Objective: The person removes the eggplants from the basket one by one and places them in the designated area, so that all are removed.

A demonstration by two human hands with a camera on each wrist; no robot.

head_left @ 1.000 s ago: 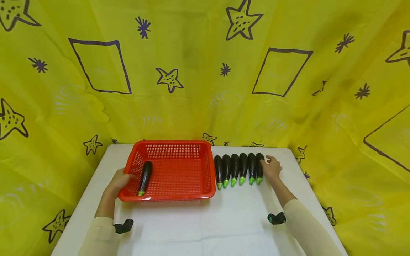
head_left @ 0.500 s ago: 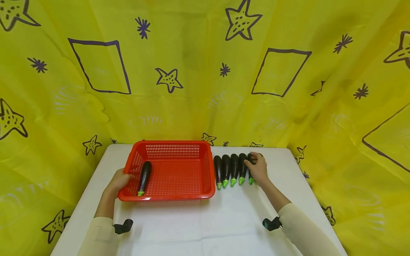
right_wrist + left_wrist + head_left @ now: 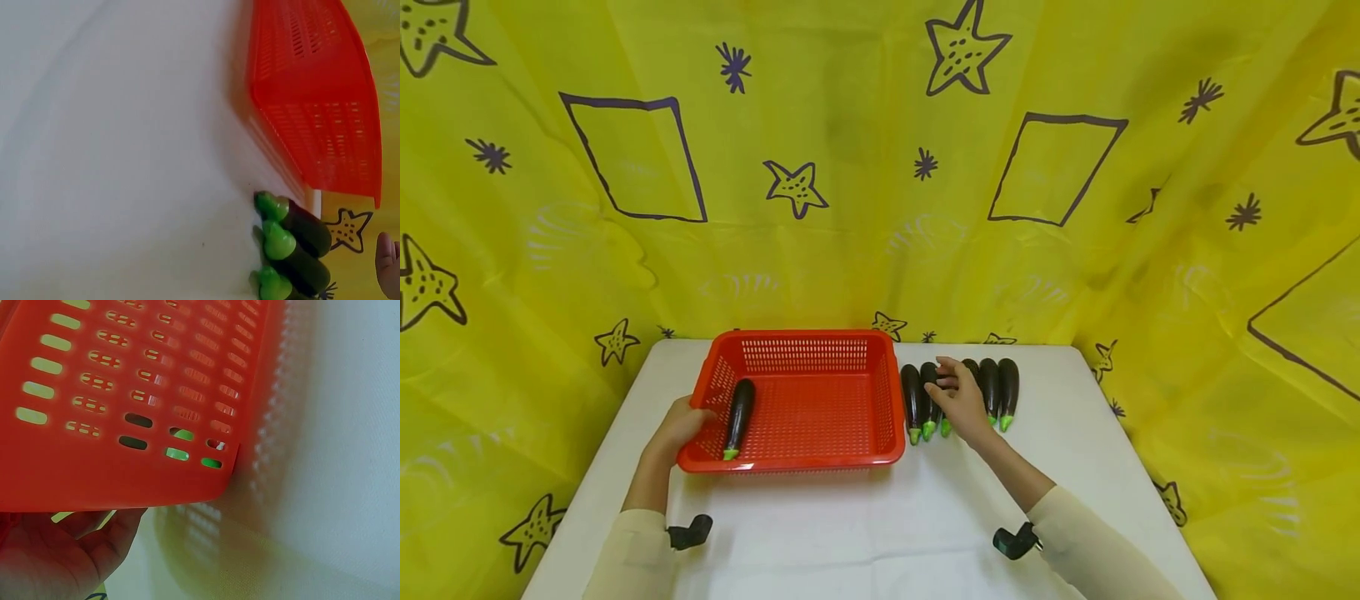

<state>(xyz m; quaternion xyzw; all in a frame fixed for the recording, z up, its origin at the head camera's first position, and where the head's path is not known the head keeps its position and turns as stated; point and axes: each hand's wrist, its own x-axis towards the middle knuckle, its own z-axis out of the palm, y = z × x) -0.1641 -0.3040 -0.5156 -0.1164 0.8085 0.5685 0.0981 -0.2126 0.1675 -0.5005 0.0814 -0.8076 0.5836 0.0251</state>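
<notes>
My left hand (image 3: 681,425) grips the left rim of a red plastic basket (image 3: 805,461), its thumb over the edge. In the left wrist view the fingers (image 3: 122,531) reach under the rim. Inside the basket, along its left side, lies one dark eggplant (image 3: 741,417) with a green stem end. My right hand (image 3: 964,408) is over a row of several eggplants (image 3: 912,396) right of the basket, fingers loosely bent and holding nothing, hiding part of the middle ones. In the right wrist view only a bit of that hand (image 3: 387,265) shows beside the eggplants (image 3: 303,265).
A white-covered table (image 3: 865,533) carries the basket and the row. Yellow curtains (image 3: 850,275) with drawn stars stand close behind and at both sides. The row's left end lies right beside the basket's right wall.
My right hand has moved left along the row, from the rightmost eggplant to above the middle ones, uncovering those on the right. The left hand and basket have stayed in place.
</notes>
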